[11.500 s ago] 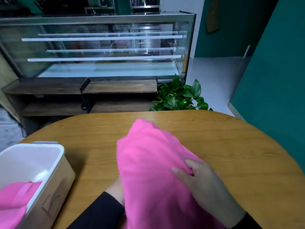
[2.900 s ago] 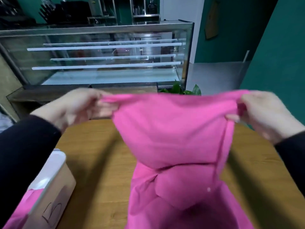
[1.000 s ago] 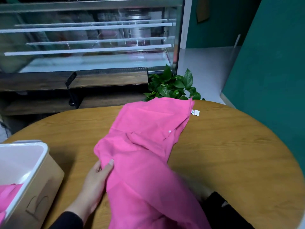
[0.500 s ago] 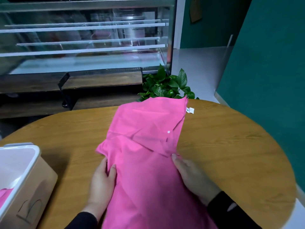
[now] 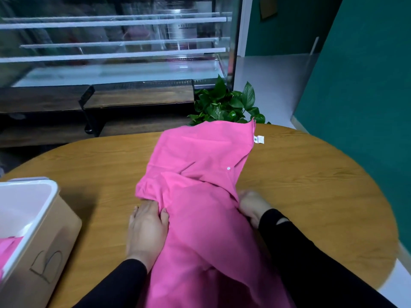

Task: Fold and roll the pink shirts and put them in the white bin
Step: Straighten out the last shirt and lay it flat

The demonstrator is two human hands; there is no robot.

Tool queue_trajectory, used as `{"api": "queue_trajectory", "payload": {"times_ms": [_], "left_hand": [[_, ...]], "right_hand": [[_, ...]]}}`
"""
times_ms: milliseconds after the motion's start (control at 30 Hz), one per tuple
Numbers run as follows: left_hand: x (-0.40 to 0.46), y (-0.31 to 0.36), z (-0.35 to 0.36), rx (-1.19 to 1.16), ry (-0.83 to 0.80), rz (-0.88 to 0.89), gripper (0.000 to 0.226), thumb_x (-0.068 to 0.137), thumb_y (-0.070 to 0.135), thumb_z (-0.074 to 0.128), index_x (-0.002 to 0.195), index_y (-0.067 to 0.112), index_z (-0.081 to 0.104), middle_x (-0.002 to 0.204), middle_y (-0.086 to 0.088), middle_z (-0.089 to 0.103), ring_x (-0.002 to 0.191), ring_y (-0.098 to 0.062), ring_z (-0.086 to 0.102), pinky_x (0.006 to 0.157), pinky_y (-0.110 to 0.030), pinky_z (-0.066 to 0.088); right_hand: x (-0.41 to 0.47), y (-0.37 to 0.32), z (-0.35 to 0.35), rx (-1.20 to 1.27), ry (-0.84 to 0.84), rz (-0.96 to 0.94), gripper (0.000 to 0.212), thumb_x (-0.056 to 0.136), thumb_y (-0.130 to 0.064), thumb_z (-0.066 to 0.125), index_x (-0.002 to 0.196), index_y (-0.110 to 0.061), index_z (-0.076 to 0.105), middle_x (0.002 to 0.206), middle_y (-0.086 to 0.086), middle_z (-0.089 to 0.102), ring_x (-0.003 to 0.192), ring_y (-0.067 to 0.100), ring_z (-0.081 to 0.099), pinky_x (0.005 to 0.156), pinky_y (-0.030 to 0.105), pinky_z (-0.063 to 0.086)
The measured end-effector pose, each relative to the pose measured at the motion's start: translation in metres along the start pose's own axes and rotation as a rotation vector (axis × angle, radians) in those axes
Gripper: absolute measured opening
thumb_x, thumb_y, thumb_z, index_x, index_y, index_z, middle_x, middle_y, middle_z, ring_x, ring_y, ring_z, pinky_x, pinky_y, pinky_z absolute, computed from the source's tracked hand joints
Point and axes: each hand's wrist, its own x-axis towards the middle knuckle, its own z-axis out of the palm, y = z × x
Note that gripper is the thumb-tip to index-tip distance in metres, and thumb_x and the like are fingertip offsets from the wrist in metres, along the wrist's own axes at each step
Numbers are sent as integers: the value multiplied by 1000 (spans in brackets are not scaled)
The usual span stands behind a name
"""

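White bin (image 5: 52,192) sat at the left edge of the wooden surface (image 5: 311,185), tan side wall with a hand-drawn mark, some pink fabric (image 5: 9,247) visible inside at its near corner. Pink shirt (image 5: 200,174) lay in the middle of the surface, running from the near edge to the far rim, top part spread flat, white button showing on the placket, white tag (image 5: 259,139) sticking out at the far right corner. Lower part bunched and creased, a fold ridge across the middle.

Left hand (image 5: 148,225) rested on the surface at the shirt's left edge, thumb pressed on the cloth, fingertips tucked under the fold, so pinching the edge. Right hand (image 5: 250,205) was at the shirt's right edge, partly blurred, fingers curled under the fabric; appeared to grip the cloth. Both in black sleeves.

Versus half a second before: left hand had been flat on top of the cloth, now dug under the edge; right hand had lain with straight fingers on the cloth, now curled at the side edge. Shirt's left flap was more bunched. Bin sat nearer frame centre.

Green plant (image 5: 224,105) behind the far rim, glass display case (image 5: 111,41) beyond.
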Motion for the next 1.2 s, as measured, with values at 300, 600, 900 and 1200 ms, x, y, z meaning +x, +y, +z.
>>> {"api": "queue_trajectory", "payload": {"times_ms": [300, 600, 900, 1200], "left_hand": [[1, -4, 8, 52, -29, 31, 7, 93, 21, 55, 94, 16, 60, 105, -6, 67, 111, -28, 60, 114, -49, 33], [2, -6, 8, 78, -44, 42, 15, 93, 23, 49, 98, 16, 61, 110, -5, 65, 116, -25, 57, 117, -48, 29], [1, -9, 11, 125, -42, 80, 16, 91, 17, 48, 101, 14, 61, 115, -7, 65, 121, -26, 55, 115, -50, 32], [0, -7, 8, 131, -53, 99, 50, 97, 21, 45, 146, 11, 45, 155, -6, 42, 146, -23, 35, 121, -48, 23]], "right_hand": [[-25, -1, -25, 954, -90, -8, 39, 102, -34, 57, 117, 0, 70, 92, 14, 76, 75, 21, 73, 68, 33, 60], [-7, -4, -2, 610, -138, 165, 8, 96, -17, 64, 93, -9, 65, 64, 6, 70, 49, 18, 65, 43, 26, 53], [-24, -20, -100, 575, 452, -188, 8, 96, -5, 59, 94, -6, 66, 81, 8, 65, 61, 16, 57, 51, 29, 48], [11, 14, -145, 32, 641, -35, 16, 100, -16, 57, 114, -8, 62, 99, 12, 66, 76, 27, 63, 64, 39, 56]]}}
